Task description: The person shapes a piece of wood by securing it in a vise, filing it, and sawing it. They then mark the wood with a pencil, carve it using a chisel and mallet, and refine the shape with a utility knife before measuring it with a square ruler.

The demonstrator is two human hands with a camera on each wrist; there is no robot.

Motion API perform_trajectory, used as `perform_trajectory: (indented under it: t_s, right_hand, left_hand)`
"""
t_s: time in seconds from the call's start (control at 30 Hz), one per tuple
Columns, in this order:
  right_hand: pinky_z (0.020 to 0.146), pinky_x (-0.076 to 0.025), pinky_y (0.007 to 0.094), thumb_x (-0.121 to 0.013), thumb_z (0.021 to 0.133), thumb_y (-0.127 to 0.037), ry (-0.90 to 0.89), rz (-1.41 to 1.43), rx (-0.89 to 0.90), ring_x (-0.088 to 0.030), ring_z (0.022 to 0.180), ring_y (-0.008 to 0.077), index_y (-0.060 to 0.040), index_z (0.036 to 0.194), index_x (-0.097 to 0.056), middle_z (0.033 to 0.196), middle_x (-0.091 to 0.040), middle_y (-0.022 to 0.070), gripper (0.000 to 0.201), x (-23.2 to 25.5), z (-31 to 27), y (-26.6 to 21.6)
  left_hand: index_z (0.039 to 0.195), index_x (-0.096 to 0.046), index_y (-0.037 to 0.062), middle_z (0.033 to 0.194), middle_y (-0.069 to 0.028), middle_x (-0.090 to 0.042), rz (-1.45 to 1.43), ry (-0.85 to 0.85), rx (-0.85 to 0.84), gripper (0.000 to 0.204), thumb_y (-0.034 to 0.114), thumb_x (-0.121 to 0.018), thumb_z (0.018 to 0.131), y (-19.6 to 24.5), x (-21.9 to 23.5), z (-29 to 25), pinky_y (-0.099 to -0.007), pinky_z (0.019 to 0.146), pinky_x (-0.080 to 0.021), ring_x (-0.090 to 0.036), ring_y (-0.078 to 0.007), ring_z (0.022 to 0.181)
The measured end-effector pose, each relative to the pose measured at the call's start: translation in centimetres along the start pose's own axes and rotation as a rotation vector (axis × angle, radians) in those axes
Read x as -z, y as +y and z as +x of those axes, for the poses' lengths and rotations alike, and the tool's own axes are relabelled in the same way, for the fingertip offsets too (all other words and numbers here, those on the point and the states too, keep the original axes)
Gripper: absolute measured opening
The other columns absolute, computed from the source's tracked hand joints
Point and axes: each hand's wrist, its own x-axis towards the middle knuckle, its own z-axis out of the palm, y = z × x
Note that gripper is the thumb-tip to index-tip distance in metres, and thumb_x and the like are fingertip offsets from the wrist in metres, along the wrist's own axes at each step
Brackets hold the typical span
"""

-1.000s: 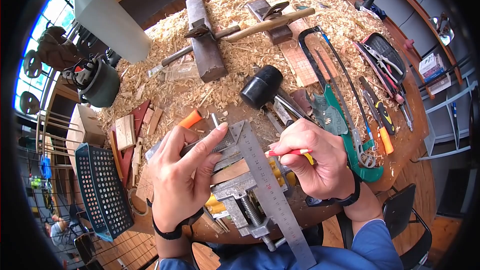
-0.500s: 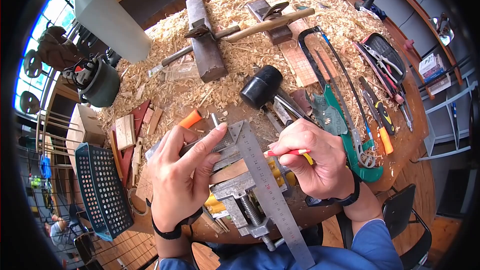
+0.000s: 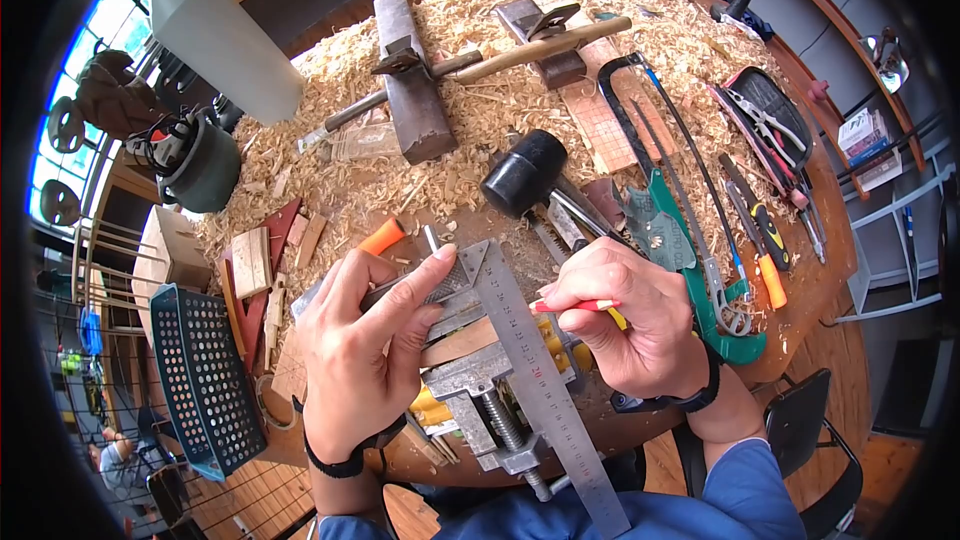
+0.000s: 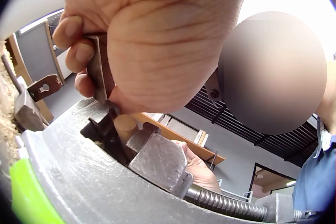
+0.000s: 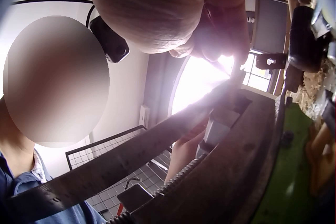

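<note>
In the head view my left hand grips the stock of a steel square, its fingers curled round the metal in the left wrist view. The square's graduated blade slants across a metal vise toward my body. Between the vise jaws sits a strip of wood; its rounded end shows in the left wrist view. My right hand pinches a red pencil, with the tip right at the blade's right edge.
Wood shavings cover the bench's far side around two hand planes. A black mallet lies ahead of the vise. To the right are a green-handled saw and pliers; a perforated basket stands left.
</note>
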Motion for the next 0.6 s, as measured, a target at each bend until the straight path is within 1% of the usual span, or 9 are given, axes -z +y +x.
perform_trajectory:
  t_s: [0.43, 0.6]
  right_hand:
    - [0.068, -0.052, 0.0359, -0.076, 0.097, -0.006, -0.003, -0.009, 0.000, -0.064, 0.075, 0.0268, -0.0012, 0.105, -0.067, 0.092, -0.069, 0.0082, 0.013, 0.02, 0.02, -0.01]
    - [0.069, -0.052, 0.0374, -0.076, 0.097, -0.005, -0.006, -0.009, 0.018, -0.064, 0.076, 0.0284, -0.0009, 0.104, -0.066, 0.092, -0.069, 0.0087, 0.013, 0.01, 0.03, 0.06]
  left_hand:
    - [0.130, -0.079, 0.0147, 0.083, -0.0078, -0.054, -0.001, 0.001, -0.004, 0.046, 0.014, -0.079, 0.085, 0.05, 0.04, 0.02, -0.0385, 0.066, -0.047, -0.056, -0.0258, 0.072]
    - [0.130, -0.079, 0.0145, 0.083, -0.0078, -0.053, -0.007, -0.003, 0.004, 0.045, 0.014, -0.079, 0.085, 0.07, 0.05, 0.03, -0.0386, 0.066, -0.047, -0.056, -0.0260, 0.073]
